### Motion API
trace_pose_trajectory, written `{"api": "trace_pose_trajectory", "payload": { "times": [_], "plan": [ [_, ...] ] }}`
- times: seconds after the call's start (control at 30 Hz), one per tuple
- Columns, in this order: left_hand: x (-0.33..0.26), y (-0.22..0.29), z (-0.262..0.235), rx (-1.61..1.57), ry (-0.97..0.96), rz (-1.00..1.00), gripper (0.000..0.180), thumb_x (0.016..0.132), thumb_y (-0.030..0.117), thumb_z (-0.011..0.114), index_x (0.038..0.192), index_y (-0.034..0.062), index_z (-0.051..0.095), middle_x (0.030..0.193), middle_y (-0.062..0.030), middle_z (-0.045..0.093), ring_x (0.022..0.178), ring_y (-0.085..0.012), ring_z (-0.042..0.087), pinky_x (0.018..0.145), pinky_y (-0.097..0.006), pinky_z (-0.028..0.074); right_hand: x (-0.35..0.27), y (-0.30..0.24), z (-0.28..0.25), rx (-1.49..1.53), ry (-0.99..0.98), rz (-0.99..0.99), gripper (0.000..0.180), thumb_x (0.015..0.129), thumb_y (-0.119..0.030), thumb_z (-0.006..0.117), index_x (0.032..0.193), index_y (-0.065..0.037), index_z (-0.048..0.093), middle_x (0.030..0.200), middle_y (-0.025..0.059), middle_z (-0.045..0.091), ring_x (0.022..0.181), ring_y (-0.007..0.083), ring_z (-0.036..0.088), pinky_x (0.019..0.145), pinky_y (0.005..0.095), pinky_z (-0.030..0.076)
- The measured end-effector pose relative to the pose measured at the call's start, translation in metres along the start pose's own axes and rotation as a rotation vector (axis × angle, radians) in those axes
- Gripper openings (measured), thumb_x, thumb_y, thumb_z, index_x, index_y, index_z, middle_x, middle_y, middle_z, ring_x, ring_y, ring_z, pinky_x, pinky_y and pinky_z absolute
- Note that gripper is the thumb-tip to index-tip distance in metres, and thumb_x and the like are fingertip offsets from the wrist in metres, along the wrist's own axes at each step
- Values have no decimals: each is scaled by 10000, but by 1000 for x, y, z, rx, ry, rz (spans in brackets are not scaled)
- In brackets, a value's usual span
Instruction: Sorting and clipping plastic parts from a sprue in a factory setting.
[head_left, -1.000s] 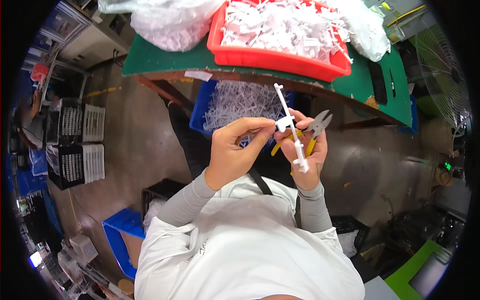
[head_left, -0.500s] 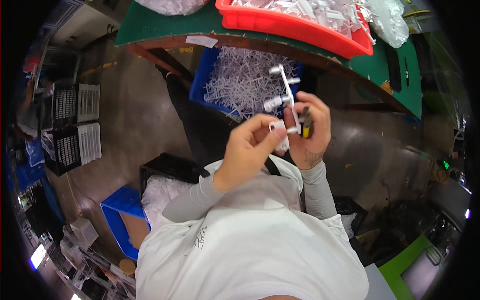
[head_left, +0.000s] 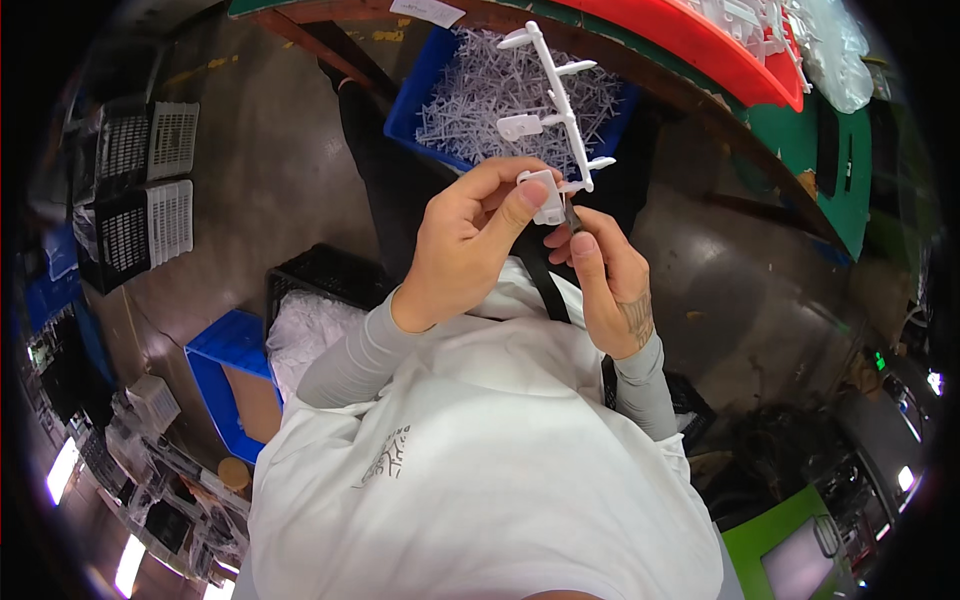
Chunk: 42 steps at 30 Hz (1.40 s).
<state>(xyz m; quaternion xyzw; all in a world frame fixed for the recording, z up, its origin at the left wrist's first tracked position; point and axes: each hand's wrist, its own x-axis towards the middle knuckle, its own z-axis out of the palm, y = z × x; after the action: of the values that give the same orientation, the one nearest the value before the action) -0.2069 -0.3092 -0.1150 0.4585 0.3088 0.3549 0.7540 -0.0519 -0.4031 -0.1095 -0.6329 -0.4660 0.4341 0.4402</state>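
Note:
My left hand (head_left: 455, 240) is closed, thumb and fingers pinching a small white plastic part (head_left: 541, 203). From that part a white plastic sprue (head_left: 566, 112) rises away from me, with short side stubs and another small white part (head_left: 518, 127) hanging off its left side. My right hand (head_left: 612, 290) is wrapped round a pair of nippers (head_left: 572, 216). Their dark jaws sit against the joint between the held part and the sprue's lower end; whether the blades are closed cannot be seen. My fingers cover most of the handles.
Beyond my hands a blue bin (head_left: 404, 112) holds a heap of white sprue scraps. A red tray (head_left: 740, 65) of white parts rests on the green-topped table (head_left: 852, 205). At my left are a blue crate (head_left: 226, 335) and a black crate (head_left: 335, 262) with white bagged material.
The sprue has swung upright beyond my left hand. My right hand has let go of the sprue and brought the nippers to its lower end. The view has shifted.

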Motion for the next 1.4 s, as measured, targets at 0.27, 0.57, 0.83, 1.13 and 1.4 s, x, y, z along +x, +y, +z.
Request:
{"api": "trace_pose_trajectory", "payload": {
  "times": [0.27, 0.57, 0.83, 1.13, 1.4],
  "plan": [
    [-1, -1, -1, 39, 21, -52, 308, 1004, 212, 599, 1168, -49, 617, 1082, -118, 688, 1003, -148, 649, 900, -274, 505, -1, 2, -2, -62, -23, 22, 294, 1027, -214, 528, 1194, 17, 596, 892, 112, 684, 741, 159, 665, 688, 273, 521],
    [0, -4, 1, 53, 76, -91, 258, 985, 162, 626, 1137, -46, 640, 984, -77, 702, 906, -78, 627, 806, -208, 496, -3, 2, 3, -138, 18, 46, 263, 1021, -201, 533, 1154, 12, 610, 833, 120, 667, 671, 181, 649, 633, 292, 508],
    [6, -7, -1, 61, 39, -92, 256, 997, 171, 598, 1131, -47, 608, 984, -92, 702, 897, -92, 641, 788, -220, 514, -3, 3, 7, -210, 1, 57, 235, 1024, -187, 506, 1137, -5, 603, 864, 139, 661, 687, 266, 653, 631, 338, 507],
    [30, -35, 10, 104, 252, 149, 326, 1061, 373, 430, 1087, 49, 464, 730, -47, 545, 578, -87, 533, 513, -220, 450, 0, 3, 20, -250, 54, -20, 222, 1031, -167, 480, 1139, -8, 591, 785, 151, 627, 646, 312, 635, 615, 352, 507],
    [31, -24, 5, 160, 350, 117, 267, 1022, 301, 559, 976, 39, 562, 646, 11, 501, 488, -27, 431, 422, -214, 357, -2, 0, 15, -52, 79, 75, 282, 1045, -218, 472, 1231, -19, 544, 778, 93, 658, 676, 179, 650, 647, 309, 513]
  ]
}}
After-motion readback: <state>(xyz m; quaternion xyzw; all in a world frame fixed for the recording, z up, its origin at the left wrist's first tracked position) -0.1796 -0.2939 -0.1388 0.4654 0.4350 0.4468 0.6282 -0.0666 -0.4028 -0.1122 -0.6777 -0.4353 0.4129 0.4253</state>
